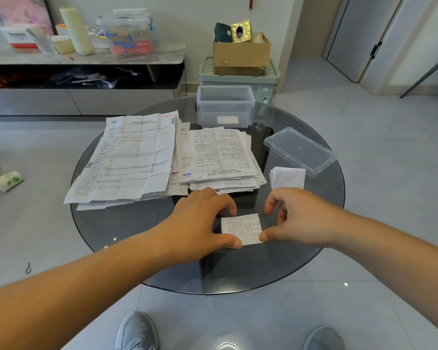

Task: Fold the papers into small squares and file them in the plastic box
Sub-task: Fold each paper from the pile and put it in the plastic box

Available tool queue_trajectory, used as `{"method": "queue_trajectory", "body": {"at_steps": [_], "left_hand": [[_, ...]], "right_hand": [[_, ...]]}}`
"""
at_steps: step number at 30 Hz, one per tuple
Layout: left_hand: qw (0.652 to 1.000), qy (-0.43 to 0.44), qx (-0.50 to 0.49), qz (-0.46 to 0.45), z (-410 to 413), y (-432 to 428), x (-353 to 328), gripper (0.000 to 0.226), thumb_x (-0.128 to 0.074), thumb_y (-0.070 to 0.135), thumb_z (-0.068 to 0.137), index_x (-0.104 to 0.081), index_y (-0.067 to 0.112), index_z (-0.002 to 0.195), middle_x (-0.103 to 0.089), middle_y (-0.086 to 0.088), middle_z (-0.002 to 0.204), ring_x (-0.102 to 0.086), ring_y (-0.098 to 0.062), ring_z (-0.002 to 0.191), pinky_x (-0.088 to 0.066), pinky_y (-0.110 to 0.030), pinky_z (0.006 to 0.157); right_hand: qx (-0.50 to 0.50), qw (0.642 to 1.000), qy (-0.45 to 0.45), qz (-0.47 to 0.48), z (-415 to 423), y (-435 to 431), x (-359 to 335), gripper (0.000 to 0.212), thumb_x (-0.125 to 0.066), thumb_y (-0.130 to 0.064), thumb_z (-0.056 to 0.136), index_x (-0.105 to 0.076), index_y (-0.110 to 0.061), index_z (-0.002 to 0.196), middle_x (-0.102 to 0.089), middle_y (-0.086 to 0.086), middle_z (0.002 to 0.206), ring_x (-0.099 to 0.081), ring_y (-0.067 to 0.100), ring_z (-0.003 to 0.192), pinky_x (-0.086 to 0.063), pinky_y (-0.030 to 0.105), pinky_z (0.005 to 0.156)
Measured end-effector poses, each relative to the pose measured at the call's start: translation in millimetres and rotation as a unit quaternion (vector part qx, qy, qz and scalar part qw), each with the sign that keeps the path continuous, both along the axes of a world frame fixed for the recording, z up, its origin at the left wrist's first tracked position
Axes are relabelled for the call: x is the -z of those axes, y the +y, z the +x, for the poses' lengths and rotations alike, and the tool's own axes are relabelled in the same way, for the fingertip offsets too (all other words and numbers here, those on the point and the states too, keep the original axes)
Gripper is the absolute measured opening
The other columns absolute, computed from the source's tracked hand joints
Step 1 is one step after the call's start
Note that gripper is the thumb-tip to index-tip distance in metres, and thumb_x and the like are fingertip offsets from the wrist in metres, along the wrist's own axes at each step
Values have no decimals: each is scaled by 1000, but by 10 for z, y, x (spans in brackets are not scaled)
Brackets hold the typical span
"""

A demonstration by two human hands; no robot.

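2 hands meet over a small folded paper (242, 228) on the glass table (137, 228). the left hand (200, 223) pinches its left side, and the right hand (296, 218) pinches its near right corner. the plastic box (225, 104) stands open at the far edge, behind unfolded sheets (137, 157). folded squares (287, 178) lie beside a lid (301, 150).

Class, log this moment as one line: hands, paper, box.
phase: folding | left hand: pinches folded paper | right hand: pinches same paper | plastic box: open, one white piece inside
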State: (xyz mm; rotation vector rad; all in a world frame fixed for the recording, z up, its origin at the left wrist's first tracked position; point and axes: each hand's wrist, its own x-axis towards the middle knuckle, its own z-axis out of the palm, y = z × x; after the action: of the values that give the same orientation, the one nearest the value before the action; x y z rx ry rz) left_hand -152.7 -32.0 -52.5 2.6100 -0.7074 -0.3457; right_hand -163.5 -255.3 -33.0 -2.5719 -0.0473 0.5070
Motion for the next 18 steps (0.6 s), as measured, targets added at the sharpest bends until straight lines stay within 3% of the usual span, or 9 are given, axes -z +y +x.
{"method": "queue_trajectory", "body": {"at_steps": [3,5,9,13,18], "left_hand": [[1000,-11,-3,-9,-1,-18,-19,61,-76,65,73,-56,36,122,-54,14,112,-50,-7,103,-48,-33,95],[1000,-13,-1,-12,0,-39,-46,58,-78,62,73,-63,31,120,-59,12,107,-54,-6,98,-50,-33,89],[999,13,-13,-34,4,-68,-73,48,-84,57,69,-69,31,106,-61,14,95,-57,-5,87,-53,-33,81],[998,24,-10,-57,-5,-89,-66,45,-87,54,67,-63,33,98,-60,15,96,-56,-4,89,-53,-31,79],[995,24,-1,-96,-40,-171,-34,32,-82,43,78,-58,32,97,-64,12,92,-60,-5,82,-51,-20,68]], "right_hand": [[2,996,-74,52,-16,22,32,36,-77,-48,81,-62,-35,111,-60,-12,92,-58,5,76,-42,17,66],[-43,994,-98,32,-22,73,43,36,-70,-50,86,-62,-37,118,-51,-15,103,-55,4,83,-43,18,73],[-95,992,-79,-8,-51,133,58,25,-70,-52,85,-59,-36,102,-44,-16,103,-52,4,89,-46,22,78],[-90,993,-75,20,-76,119,31,27,-77,-43,82,-52,-31,86,-56,-12,91,-56,8,78,-48,25,66],[-80,990,-46,105,-97,75,41,25,-82,-30,80,-59,-33,91,-68,-9,82,-67,11,76,-59,34,70]]}}
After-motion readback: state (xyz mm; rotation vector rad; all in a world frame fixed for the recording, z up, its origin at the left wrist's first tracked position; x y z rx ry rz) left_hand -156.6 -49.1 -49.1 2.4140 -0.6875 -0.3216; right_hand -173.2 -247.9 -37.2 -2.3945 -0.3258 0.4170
